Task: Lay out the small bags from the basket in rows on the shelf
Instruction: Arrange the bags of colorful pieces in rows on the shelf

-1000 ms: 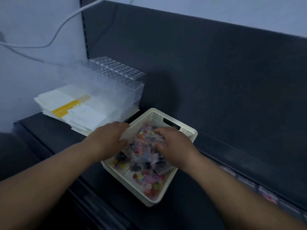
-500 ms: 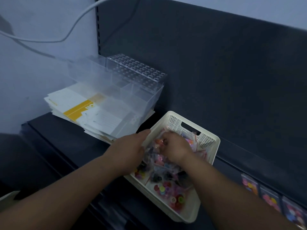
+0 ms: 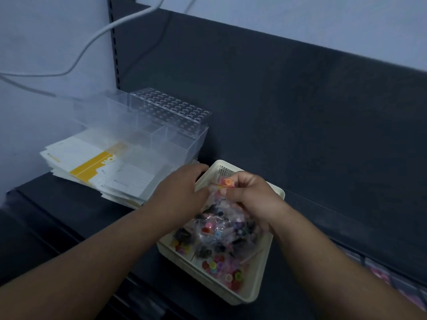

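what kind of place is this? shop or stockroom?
Probably a shop: dark retail shelf with a slotted upright, a clear acrylic display organizer, and a basket of small bags of buttons.

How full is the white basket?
Quite full: small bags of coloured buttons heap across the basket; the right hand pinches one bag above them.
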